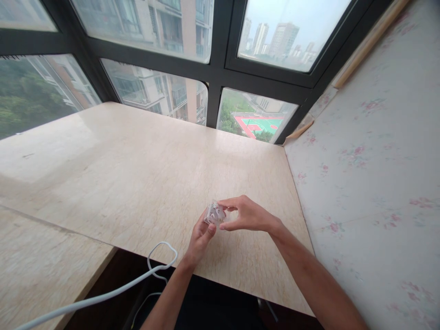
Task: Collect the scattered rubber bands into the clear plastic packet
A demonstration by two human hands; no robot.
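Clear and pale, a small boxy object (214,214) is gripped by the left hand (201,235), right over the marbled cream countertop (154,183), near its front edge! Its right side is flanked by the right hand (245,214), finger and thumb curved apart; whether it's pinched there too cannot be told. Leftward, a white cable (113,292) is looped.

A room in a home, apparently a flat well above the ground. Flowered wallpaper (371,160) covers the right side; a wide stone-look sill (165,165) crosses the middle. Through dark-framed windows (218,64) along the top show an apartment block (185,27), distant towers (282,39) and, far below, a sports court (257,126).
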